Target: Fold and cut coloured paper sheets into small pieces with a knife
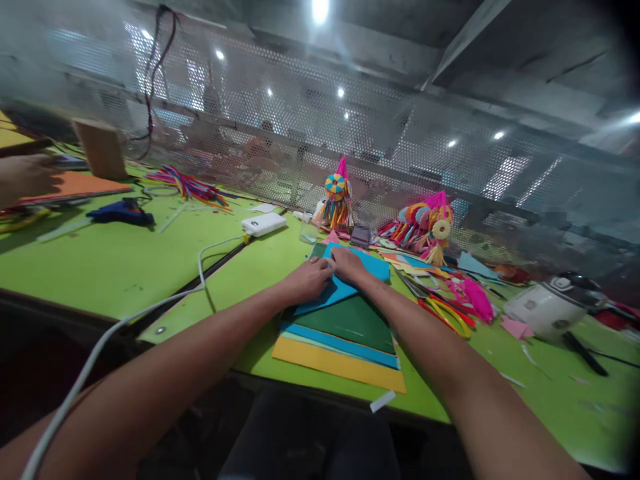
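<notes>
A bright blue sheet of paper (373, 267) lies at an angle on top of a stack of coloured sheets. My left hand (307, 280) rests on its left side, fingers curled and pressed on the paper. Close beside it, my right hand (349, 265) is bent over the same sheet, its fingertips near those of the left. Both hands look closed on the blue sheet, though the fingertips are partly hidden. Beneath are a dark green sheet (355, 323), another blue edge and a yellow sheet (340, 363) nearest me.
Scissors (445, 313) with yellow handles lie right of the stack. A white kettle-like appliance (547, 307) stands farther right. Tasselled paper decorations (336, 190) are at the back. A white power bank (263, 225) trails a cable leftward, near a blue glue gun (123, 212). Another person's hand (25, 177) is far left.
</notes>
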